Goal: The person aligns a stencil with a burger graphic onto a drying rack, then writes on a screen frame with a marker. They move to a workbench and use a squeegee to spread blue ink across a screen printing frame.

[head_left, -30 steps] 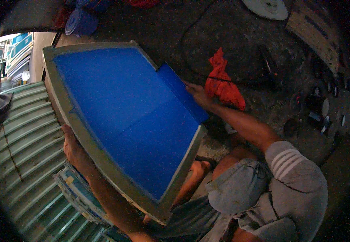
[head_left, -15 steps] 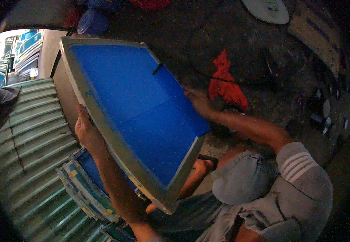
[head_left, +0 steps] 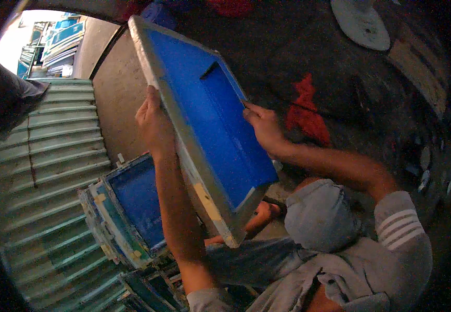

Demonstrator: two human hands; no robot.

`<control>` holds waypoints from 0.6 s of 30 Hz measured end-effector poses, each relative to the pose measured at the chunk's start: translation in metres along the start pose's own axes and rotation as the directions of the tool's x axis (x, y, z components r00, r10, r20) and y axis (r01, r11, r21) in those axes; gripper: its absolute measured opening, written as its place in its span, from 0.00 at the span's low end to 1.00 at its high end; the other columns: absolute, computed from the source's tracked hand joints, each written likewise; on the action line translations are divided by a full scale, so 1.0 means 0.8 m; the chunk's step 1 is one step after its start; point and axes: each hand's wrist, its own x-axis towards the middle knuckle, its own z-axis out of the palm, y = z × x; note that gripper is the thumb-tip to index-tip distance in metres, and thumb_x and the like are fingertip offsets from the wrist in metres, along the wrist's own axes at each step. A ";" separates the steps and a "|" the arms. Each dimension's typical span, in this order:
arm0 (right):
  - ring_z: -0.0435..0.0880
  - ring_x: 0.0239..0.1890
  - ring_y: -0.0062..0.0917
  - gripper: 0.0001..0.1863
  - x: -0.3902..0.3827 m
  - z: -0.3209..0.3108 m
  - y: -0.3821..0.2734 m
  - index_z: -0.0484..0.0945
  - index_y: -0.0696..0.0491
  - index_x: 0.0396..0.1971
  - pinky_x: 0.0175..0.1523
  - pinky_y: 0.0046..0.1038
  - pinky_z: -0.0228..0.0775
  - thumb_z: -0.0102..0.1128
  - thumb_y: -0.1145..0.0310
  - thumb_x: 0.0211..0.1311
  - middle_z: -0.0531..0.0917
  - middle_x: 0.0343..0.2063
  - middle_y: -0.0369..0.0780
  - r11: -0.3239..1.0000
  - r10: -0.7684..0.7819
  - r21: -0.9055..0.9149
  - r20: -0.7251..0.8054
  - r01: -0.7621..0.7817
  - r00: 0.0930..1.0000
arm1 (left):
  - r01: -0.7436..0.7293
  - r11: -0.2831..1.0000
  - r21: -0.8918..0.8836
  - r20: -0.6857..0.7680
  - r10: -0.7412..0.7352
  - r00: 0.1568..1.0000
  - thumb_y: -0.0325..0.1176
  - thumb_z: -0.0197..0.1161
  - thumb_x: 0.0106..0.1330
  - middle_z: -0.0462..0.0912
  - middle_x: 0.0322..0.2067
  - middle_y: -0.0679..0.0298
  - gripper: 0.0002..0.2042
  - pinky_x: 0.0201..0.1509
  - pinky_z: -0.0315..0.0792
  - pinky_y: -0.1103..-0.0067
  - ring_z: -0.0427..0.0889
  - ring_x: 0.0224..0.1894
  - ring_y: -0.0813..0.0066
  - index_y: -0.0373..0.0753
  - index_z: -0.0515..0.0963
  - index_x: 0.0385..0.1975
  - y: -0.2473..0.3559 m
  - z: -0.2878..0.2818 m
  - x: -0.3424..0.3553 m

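A large screen-printing frame with pale, worn edges and blue mesh stands tilted in front of me. My left hand is closed round its left side, the thumb on the rim. Along the right part of the blue mesh lies a long blue trough with a dark end, which looks like a scoop coater. My right hand is closed on its outer edge, fingers pinched near the middle. The frame's lower corner is over my lap, above my bent leg.
Several more frames lean together at the lower left against a corrugated metal sheet. On the dark floor to the right are a red bag or cloth and a round white stand base. Stacked frames show in the bright opening.
The frame has turned to a steeper tilt, so its blue face looks narrower. My left hand has risen with it. My right hand's fingers now show plainly on the trough's edge.
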 end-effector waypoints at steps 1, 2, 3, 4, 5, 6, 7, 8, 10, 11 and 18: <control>0.79 0.44 0.19 0.21 -0.005 0.010 -0.017 0.75 0.57 0.59 0.55 0.25 0.70 0.52 0.64 0.71 0.84 0.46 0.38 1.000 -0.008 0.026 -0.006 0.008 1.000 | 0.002 1.000 0.018 0.005 -0.002 1.000 0.50 0.52 0.73 0.81 0.23 0.63 0.25 0.31 0.68 0.78 0.75 0.25 0.77 0.31 0.82 0.31 0.006 -0.004 0.003; 0.79 0.44 0.19 0.21 -0.013 0.014 -0.034 0.75 0.57 0.59 0.54 0.25 0.70 0.52 0.64 0.71 0.84 0.45 0.38 0.999 -0.017 0.048 -0.013 0.018 1.000 | -0.012 0.999 0.035 0.005 0.012 1.000 0.50 0.52 0.73 0.81 0.23 0.63 0.25 0.32 0.68 0.78 0.75 0.26 0.77 0.31 0.82 0.31 0.009 -0.004 0.004; 0.79 0.43 0.19 0.21 -0.020 0.018 -0.049 0.75 0.58 0.59 0.53 0.24 0.70 0.52 0.64 0.71 0.84 0.44 0.38 0.997 -0.026 0.071 -0.020 0.027 0.999 | -0.026 0.998 0.052 0.006 0.025 1.000 0.51 0.52 0.73 0.81 0.23 0.63 0.25 0.32 0.68 0.78 0.75 0.26 0.77 0.31 0.82 0.32 0.011 -0.005 0.005; 0.79 0.43 0.19 0.21 -0.022 0.016 -0.058 0.75 0.58 0.59 0.53 0.24 0.70 0.52 0.64 0.71 0.84 0.43 0.38 0.998 -0.018 0.058 -0.026 0.019 1.000 | -0.043 0.997 0.067 0.012 0.042 0.999 0.51 0.52 0.73 0.81 0.23 0.63 0.25 0.33 0.68 0.77 0.75 0.26 0.77 0.31 0.82 0.32 0.017 0.000 0.003; 0.79 0.43 0.19 0.21 -0.024 0.014 -0.066 0.74 0.59 0.59 0.52 0.24 0.71 0.52 0.64 0.71 0.84 0.43 0.38 0.999 -0.009 0.045 -0.031 0.011 0.999 | -0.024 0.997 0.077 -0.011 0.025 1.000 0.51 0.52 0.73 0.81 0.23 0.63 0.25 0.33 0.68 0.77 0.75 0.27 0.77 0.31 0.82 0.32 0.024 0.006 -0.003; 0.79 0.42 0.19 0.22 -0.024 0.014 -0.071 0.74 0.59 0.59 0.52 0.24 0.71 0.52 0.64 0.71 0.84 0.42 0.38 0.999 -0.001 0.032 -0.037 0.002 0.999 | -0.006 0.996 0.087 -0.033 0.009 0.999 0.51 0.52 0.73 0.81 0.24 0.63 0.25 0.33 0.69 0.77 0.75 0.27 0.77 0.31 0.83 0.31 0.035 0.014 -0.010; 0.79 0.42 0.19 0.22 -0.024 0.012 -0.072 0.74 0.60 0.59 0.51 0.24 0.71 0.53 0.64 0.71 0.84 0.42 0.38 0.998 -0.029 0.049 -0.041 0.031 0.999 | 0.012 0.995 0.099 -0.050 -0.008 0.999 0.51 0.52 0.73 0.81 0.24 0.63 0.25 0.33 0.69 0.77 0.75 0.27 0.77 0.31 0.83 0.31 0.044 0.020 -0.015; 0.79 0.42 0.19 0.22 -0.023 0.010 -0.073 0.74 0.60 0.59 0.51 0.24 0.71 0.53 0.64 0.71 0.84 0.42 0.38 0.996 -0.057 0.065 -0.045 0.060 0.997 | -0.004 0.997 0.072 -0.040 0.007 0.999 0.50 0.52 0.73 0.81 0.24 0.63 0.25 0.33 0.69 0.77 0.75 0.26 0.77 0.31 0.83 0.31 0.040 0.022 -0.011; 0.79 0.42 0.18 0.22 -0.025 0.008 -0.078 0.74 0.61 0.59 0.50 0.23 0.71 0.53 0.64 0.71 0.84 0.42 0.38 0.993 -0.052 0.108 -0.032 0.055 0.998 | -0.032 0.999 0.019 -0.021 0.033 0.999 0.49 0.53 0.73 0.81 0.24 0.64 0.24 0.33 0.69 0.77 0.75 0.26 0.77 0.31 0.83 0.30 0.014 0.029 0.008; 0.79 0.43 0.18 0.22 -0.032 0.011 -0.089 0.74 0.61 0.58 0.50 0.23 0.71 0.52 0.64 0.71 0.84 0.42 0.38 0.990 -0.020 0.137 -0.006 0.021 1.000 | -0.048 0.999 -0.016 -0.017 0.048 0.999 0.48 0.53 0.73 0.81 0.24 0.64 0.24 0.33 0.69 0.77 0.75 0.26 0.77 0.30 0.83 0.30 0.007 0.027 0.011; 0.81 0.42 0.19 0.20 -0.039 0.008 -0.110 0.75 0.59 0.57 0.50 0.23 0.73 0.50 0.64 0.72 0.84 0.42 0.39 0.978 -0.025 0.209 0.063 0.011 0.998 | -0.098 0.995 -0.002 0.004 0.098 0.995 0.46 0.52 0.74 0.80 0.23 0.64 0.23 0.31 0.68 0.77 0.74 0.26 0.78 0.30 0.83 0.29 -0.001 0.033 0.017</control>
